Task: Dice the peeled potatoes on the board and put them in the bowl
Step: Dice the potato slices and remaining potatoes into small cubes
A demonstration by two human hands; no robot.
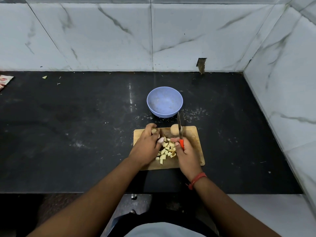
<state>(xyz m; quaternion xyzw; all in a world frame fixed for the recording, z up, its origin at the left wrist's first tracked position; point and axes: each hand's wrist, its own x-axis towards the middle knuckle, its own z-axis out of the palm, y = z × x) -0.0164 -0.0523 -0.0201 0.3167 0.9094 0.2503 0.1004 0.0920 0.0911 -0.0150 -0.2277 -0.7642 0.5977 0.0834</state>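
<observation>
**Potato dice being gathered on the wooden board**

While the diced potato pieces [166, 150] are lying in a loose pile at the centre of the wooden chopping board [193, 139], they are being flanked by both hands. The left hand [147, 146] is being held at the pile's nine o'clock side with its fingers curled; a pale piece is showing between the fingers, but whether it is being gripped cannot be told. An orange-handled knife [180, 132] is being gripped by the right hand [186, 154] at the pile's three o'clock side, with the blade being pointed toward twelve o'clock, in the direction of the bowl. A whole peeled potato [174, 130] is being left at the board's twelve o'clock edge, just beside the blade. The blue bowl [164, 101] is being kept on the black countertop [68, 125] at twelve o'clock from the board, near it but apart; no dice are seen inside it. A red thread band [196, 180] is being worn on the right wrist. A printed packet [5, 82] is lying at the counter's far nine o'clock edge.
</observation>
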